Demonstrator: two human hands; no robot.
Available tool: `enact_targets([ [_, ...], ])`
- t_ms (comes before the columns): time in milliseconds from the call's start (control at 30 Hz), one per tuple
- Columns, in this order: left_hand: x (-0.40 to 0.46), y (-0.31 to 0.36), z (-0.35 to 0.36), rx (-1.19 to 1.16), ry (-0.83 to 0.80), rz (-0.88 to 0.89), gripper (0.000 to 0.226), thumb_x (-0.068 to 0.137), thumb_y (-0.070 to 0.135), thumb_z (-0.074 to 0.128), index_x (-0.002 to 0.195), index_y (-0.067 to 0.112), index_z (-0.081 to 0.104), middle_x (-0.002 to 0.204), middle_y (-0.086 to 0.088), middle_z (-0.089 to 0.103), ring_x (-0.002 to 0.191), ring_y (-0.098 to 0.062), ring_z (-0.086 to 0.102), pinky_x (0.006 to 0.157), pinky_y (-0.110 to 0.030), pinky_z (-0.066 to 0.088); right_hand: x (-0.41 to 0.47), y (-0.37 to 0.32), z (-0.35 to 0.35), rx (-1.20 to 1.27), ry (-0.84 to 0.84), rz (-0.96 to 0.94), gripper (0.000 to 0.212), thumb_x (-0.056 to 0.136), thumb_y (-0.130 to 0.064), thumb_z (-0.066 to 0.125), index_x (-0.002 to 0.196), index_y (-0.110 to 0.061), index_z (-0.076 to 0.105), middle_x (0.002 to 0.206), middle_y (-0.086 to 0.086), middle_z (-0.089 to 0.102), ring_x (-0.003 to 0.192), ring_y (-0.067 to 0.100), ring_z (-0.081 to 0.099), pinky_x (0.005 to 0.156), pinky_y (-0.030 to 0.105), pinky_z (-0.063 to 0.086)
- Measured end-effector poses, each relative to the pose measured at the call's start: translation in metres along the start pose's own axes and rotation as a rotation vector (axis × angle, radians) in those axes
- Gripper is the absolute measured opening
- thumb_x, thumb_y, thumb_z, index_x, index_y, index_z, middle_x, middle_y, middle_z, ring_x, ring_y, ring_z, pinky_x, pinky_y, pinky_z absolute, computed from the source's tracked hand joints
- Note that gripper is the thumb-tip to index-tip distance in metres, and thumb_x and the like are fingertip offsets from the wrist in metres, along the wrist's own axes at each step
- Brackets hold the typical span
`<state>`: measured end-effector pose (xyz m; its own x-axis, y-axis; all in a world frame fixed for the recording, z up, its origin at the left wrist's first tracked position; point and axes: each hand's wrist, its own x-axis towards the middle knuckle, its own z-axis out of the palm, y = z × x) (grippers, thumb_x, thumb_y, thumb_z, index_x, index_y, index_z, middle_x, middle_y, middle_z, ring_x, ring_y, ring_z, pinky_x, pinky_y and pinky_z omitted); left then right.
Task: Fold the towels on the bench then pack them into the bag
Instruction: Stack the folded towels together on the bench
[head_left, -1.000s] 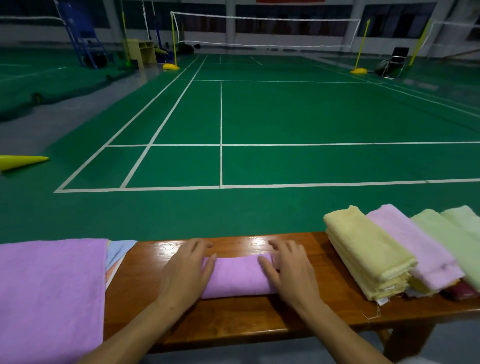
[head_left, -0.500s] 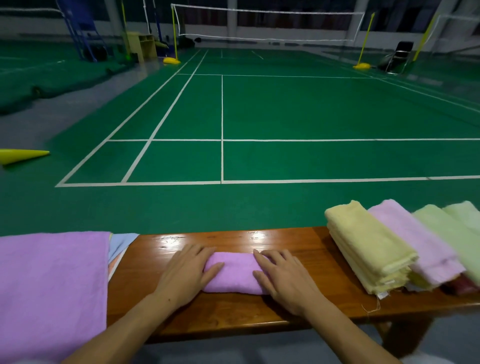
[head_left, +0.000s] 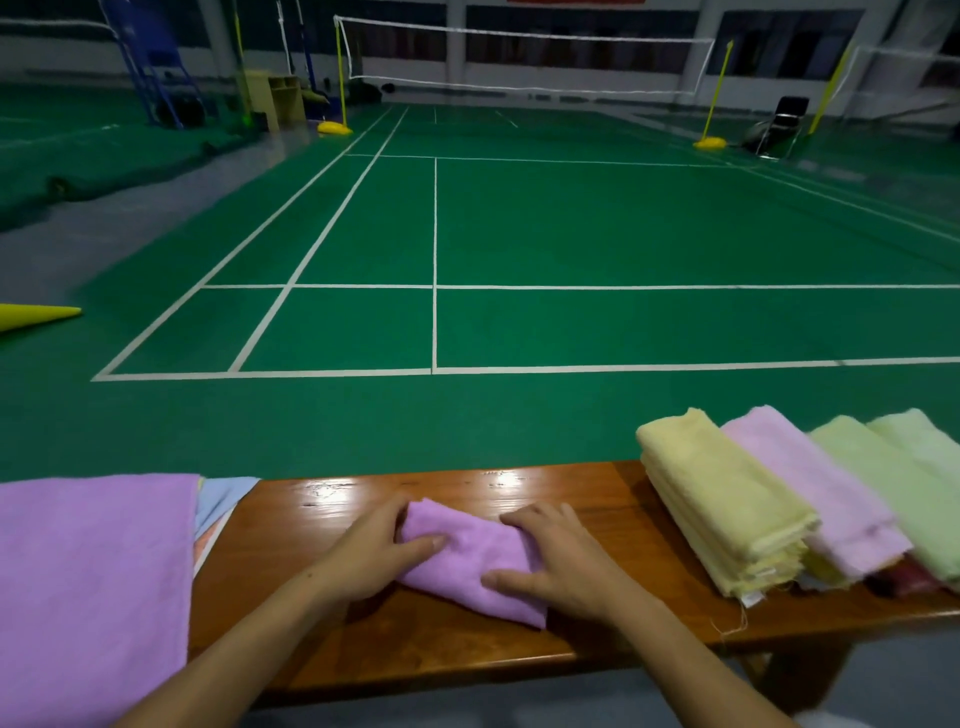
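risk: small folded purple terry towel (head_left: 470, 558) is sitting askew near the front edge of the glossy wooden surface (head_left: 597, 499) | left hand (head_left: 375, 552) and right hand (head_left: 558, 558) are gripping its 2 ends | loosening could be unfolding it

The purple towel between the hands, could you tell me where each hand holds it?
Left hand grips the folded purple towel at its left end; right hand at its right.

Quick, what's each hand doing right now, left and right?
Left hand: grips the left end of the purple towel, thumb on top.
Right hand: grips its right end, thumb on top.
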<state>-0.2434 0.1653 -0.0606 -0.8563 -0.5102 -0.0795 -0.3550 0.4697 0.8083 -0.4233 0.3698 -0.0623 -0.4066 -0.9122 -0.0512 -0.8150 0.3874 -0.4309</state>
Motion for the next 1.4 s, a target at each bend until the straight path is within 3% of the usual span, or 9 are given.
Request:
enact_targets([
  [133,-0.003,0.011,0.002,-0.152,0.01,0.071,0.025,0.094,0.029,0.077,0.111,0.022,0.06,0.106,0.008,0.073,0.097,-0.009,0.068,0.085,-0.031,0.056,0.005,0.0,-0.008,0.261,0.012,-0.007,0.066,0.077,-0.076,0.074,0.128,-0.036,0.065,0.116,-0.017,0.07,0.1,0.002,0.061,0.087,0.032,0.056],
  [267,-0.003,0.02,0.001,-0.246,0.06,0.066,0.024,0.096,0.025,0.075,0.109,0.015,0.058,0.102,0.001,0.073,0.089,-0.01,0.068,0.077,-0.032,0.058,0.007,-0.006,-0.005,0.383,-0.022,0.02,0.044,0.082,-0.063,0.077,0.117,-0.04,0.064,0.105,-0.021,0.069,0.094,-0.002,0.064,0.074,0.023,0.056],
  [433,-0.005,0.028,0.001,-0.335,0.165,-0.002,0.022,0.094,0.012,0.076,0.109,0.005,0.061,0.096,0.0,0.076,0.083,-0.006,0.07,0.074,-0.028,0.06,0.001,0.002,-0.014,0.579,0.188,-0.007,0.039,0.088,-0.026,0.08,0.123,-0.031,0.063,0.117,-0.015,0.068,0.11,0.006,0.065,0.092,0.032,0.058],
  [500,-0.006,0.029,0.0,-0.341,0.171,-0.026,0.016,0.095,0.004,0.071,0.109,0.006,0.062,0.092,0.013,0.076,0.079,0.002,0.07,0.069,-0.018,0.059,-0.005,0.005,-0.016,0.586,0.248,-0.008,0.04,0.092,-0.021,0.077,0.127,-0.03,0.062,0.123,-0.017,0.066,0.116,0.003,0.062,0.097,0.03,0.056],
  [633,-0.009,0.034,0.003,-0.323,0.163,-0.017,0.021,0.096,0.0,0.067,0.112,0.013,0.064,0.092,0.025,0.074,0.085,0.005,0.071,0.068,-0.014,0.056,-0.018,0.009,-0.02,0.581,0.295,-0.024,0.043,0.093,-0.02,0.074,0.131,-0.035,0.06,0.125,-0.021,0.065,0.118,0.005,0.062,0.098,0.035,0.057],
  [867,-0.003,0.069,0.018,-0.397,0.156,0.057,0.03,0.096,0.01,0.073,0.123,0.016,0.062,0.105,0.009,0.079,0.098,-0.008,0.075,0.077,-0.021,0.059,-0.057,0.016,-0.043,0.504,0.413,-0.101,0.059,0.092,-0.021,0.074,0.143,-0.039,0.053,0.139,-0.016,0.059,0.128,0.011,0.059,0.103,0.042,0.054],
  [1100,0.037,0.148,0.06,-0.383,0.058,0.161,0.034,0.097,0.016,0.073,0.126,0.019,0.057,0.1,-0.006,0.08,0.091,-0.014,0.075,0.08,-0.031,0.061,-0.107,0.048,-0.093,0.422,0.551,-0.065,0.04,0.097,-0.017,0.068,0.125,-0.045,0.065,0.124,-0.005,0.054,0.118,0.001,0.053,0.094,0.013,0.047],
  [1233,0.062,0.207,0.096,-0.348,-0.028,0.206,0.036,0.097,0.022,0.074,0.128,0.021,0.055,0.102,-0.005,0.078,0.085,-0.009,0.073,0.073,-0.028,0.06,-0.142,0.085,-0.128,0.405,0.603,0.006,0.035,0.097,-0.015,0.068,0.12,-0.042,0.068,0.121,-0.004,0.056,0.117,0.001,0.052,0.091,0.009,0.044],
  [1400,0.097,0.272,0.156,-0.26,-0.129,0.286,0.042,0.098,0.025,0.072,0.134,0.017,0.052,0.109,-0.009,0.075,0.092,-0.018,0.072,0.075,-0.032,0.062,-0.179,0.14,-0.164,0.371,0.676,0.099,0.028,0.094,-0.011,0.069,0.114,-0.03,0.074,0.115,-0.002,0.06,0.109,0.0,0.053,0.083,0.005,0.042],
])
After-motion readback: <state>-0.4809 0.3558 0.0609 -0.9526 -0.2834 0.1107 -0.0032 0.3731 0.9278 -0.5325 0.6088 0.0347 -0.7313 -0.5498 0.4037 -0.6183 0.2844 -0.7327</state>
